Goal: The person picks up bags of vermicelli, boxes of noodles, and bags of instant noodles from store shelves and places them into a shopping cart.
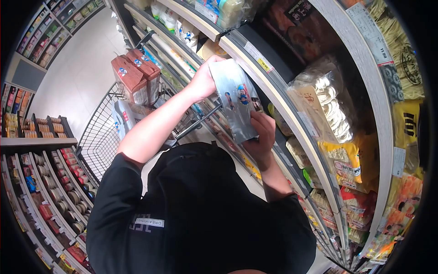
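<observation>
I have a silvery pouch [235, 98] up in front of me, held at both ends. My left hand [203, 82] is closed on its upper end, thumb and fingers pinching the top edge. My right hand [262, 134] is closed on its lower end, fingers curled round the bottom corner.

The pouch is flat and glossy, grey-silver with a dull sheen. It has a few small printed figures in blue, red and orange near its middle and a dark patch by one side. The print is too small for me to read. Its surface is slightly creased where I hold it.

Its long axis runs on a slant, from the upper end near the shelf edge [255, 59] down toward my chest. The printed face is turned up to me, and the top end points away from me toward the shelves.

The pouch hangs in the air just in front of the shelf edge, touching only my hands. To its right, on the shelf, lies a clear bag of pale noodles [321, 105]. Off to my left stands a wire shopping cart [102, 137] holding brown cartons [137, 77] and another silvery packet [123, 116].
</observation>
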Available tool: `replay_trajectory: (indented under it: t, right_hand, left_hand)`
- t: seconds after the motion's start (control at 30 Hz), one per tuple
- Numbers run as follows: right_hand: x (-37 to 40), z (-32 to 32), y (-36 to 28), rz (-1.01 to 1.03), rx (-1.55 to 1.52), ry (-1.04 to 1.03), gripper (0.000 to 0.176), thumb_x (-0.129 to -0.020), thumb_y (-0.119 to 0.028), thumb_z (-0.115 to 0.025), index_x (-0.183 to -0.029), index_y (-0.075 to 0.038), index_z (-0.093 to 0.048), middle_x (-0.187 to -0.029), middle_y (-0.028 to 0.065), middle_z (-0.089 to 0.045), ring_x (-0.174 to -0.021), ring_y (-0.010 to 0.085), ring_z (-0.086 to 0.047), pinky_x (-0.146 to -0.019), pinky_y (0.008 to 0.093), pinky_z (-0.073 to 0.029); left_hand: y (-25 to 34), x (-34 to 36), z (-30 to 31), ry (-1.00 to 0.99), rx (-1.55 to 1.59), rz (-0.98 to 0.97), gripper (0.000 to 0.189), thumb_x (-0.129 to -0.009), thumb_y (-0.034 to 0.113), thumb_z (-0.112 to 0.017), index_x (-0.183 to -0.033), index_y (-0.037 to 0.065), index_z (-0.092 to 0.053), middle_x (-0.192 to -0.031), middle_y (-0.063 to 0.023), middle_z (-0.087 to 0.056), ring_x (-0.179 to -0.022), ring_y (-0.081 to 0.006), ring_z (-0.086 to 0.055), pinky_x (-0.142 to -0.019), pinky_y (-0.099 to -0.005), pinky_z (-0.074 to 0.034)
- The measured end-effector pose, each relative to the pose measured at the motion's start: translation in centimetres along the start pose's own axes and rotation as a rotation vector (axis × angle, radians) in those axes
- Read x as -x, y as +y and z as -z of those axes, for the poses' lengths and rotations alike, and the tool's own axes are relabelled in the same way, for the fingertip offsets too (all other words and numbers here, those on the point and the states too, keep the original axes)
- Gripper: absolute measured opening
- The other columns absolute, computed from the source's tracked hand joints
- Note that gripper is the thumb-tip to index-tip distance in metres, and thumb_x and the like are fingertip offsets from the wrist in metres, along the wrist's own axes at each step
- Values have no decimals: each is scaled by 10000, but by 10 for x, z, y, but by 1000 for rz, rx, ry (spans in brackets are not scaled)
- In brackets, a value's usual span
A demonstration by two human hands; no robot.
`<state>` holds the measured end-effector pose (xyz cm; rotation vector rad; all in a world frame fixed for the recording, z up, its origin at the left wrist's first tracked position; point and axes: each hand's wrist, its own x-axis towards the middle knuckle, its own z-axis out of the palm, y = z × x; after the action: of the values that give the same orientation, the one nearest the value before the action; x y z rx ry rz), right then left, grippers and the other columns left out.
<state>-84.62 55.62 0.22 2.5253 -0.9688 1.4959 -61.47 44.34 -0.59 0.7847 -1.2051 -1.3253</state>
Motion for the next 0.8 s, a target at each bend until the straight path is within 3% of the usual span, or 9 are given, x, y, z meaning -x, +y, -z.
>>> replay_trajectory:
  t: [0.27, 0.37, 0.57, 0.67, 0.8]
  right_hand:
    - [-14, 1, 32, -11, -76, -96, 531, -656, -36, -909, -1124, 27, -666, -1230, 188, -700, -1121, 369, -675, -968, 456, -550]
    - [-16, 1, 36, -66, -49, -112, 519, -601, 4, -886, -1085, 12, -700, -1239, 151, -700, -1134, 350, -669, -990, 443, -552]
    - [19, 0, 56, -221, -2, -141, 539, -662, 79, -803, -1176, -20, -677, -1308, 191, -666, -1184, 402, -648, -1036, 461, -518]
    - [35, 2, 60, -287, 148, -118, 510, -753, 8, -825, -1234, -20, -657, -1293, 227, -663, -1189, 397, -650, -1018, 447, -509]
    - [47, -3, 58, -520, 48, 14, 451, -794, 1, -771, -1228, -13, -648, -1234, 248, -663, -1142, 451, -644, -966, 477, -514]
  left_hand:
    - [-34, -11, 4, 136, -24, 19, 328, -916, 39, -769, -1150, 49, -540, -1096, -53, -679, -1029, -121, -650, -912, -310, -546]
    - [-40, -10, 6, 155, -26, 26, 346, -909, 23, -767, -1163, 48, -533, -1088, -50, -676, -1035, -122, -649, -916, -303, -541]
    - [-51, -16, -1, 134, 4, 29, 435, -855, -63, -755, -1206, 44, -522, -1117, -61, -661, -1061, -137, -648, -932, -300, -534]
    - [-60, -19, -4, 124, -106, -8, 492, -818, -118, -717, -1234, 48, -514, -1191, -80, -627, -1097, -153, -640, -954, -304, -526]
    - [-53, -18, -9, 37, -112, 64, 616, -782, -161, -644, -1329, 57, -463, -1262, -95, -582, -1178, -179, -615, -1018, -321, -495]
